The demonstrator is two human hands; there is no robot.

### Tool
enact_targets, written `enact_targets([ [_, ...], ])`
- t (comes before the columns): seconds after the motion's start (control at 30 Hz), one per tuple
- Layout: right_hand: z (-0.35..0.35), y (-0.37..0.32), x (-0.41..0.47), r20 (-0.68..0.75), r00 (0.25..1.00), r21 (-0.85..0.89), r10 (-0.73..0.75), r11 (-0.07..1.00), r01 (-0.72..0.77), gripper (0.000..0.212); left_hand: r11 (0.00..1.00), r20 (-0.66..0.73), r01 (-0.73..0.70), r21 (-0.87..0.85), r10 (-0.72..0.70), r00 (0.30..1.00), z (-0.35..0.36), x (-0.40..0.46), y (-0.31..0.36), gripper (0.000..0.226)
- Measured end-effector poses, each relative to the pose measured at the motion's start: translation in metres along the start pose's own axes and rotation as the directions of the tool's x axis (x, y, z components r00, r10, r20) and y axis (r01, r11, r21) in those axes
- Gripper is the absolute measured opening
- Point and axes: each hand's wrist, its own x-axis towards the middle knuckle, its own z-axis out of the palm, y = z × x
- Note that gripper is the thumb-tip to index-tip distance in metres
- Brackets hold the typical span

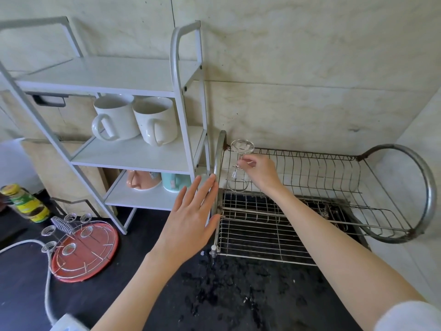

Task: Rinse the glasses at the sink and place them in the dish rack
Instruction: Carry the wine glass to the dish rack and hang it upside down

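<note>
Right hand (259,172) hides glass (238,180) stem; jar (26,204) label blurred; cable (47,283) cut off by edge.

Clear glossy glass (238,173) stands in a dull, rust-spotted metal wire dish rack (310,211) on the dark, wet-flecked tabletop (238,295).

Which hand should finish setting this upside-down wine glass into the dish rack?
Right. The right hand already pinches the stem of the inverted wine glass over the dish rack. The left hand is open, fingers straight beside the rack's left end hoop, holding nothing.
</note>
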Motion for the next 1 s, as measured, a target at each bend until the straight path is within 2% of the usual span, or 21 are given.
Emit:
enact_targets([
  [0.17,-0.014,0.0,-0.026,0.07,0.997,-0.107,-0.009,0.994,0.017,0.052,0.999,0.044,0.009,0.051,-0.011,0.999,-0.006,-0.001,0.003,0.066],
  [0.27,-0.022,0.002,-0.053,0.108,0.992,-0.253,-0.063,0.963,0.089,0.054,0.996,0.06,0.03,0.085,-0.035,0.998,-0.009,-0.001,0.007,0.071],
  [0.47,-0.029,-0.009,-0.118,0.099,0.981,-0.413,-0.168,0.89,0.195,0.059,0.992,0.074,0.121,0.047,-0.124,0.99,-0.021,-0.035,0.018,0.072],
  [0.73,0.02,-0.047,-0.238,0.191,0.945,-0.371,-0.264,0.872,0.319,0.059,0.943,0.133,0.33,-0.032,-0.323,0.937,-0.024,-0.181,0.027,0.066],
  [1.0,0.126,-0.116,-0.367,0.396,0.841,-0.188,-0.369,0.864,0.468,0.069,0.852,0.194,0.52,0.069,-0.523,0.83,-0.082,-0.365,-0.005,0.062],
])
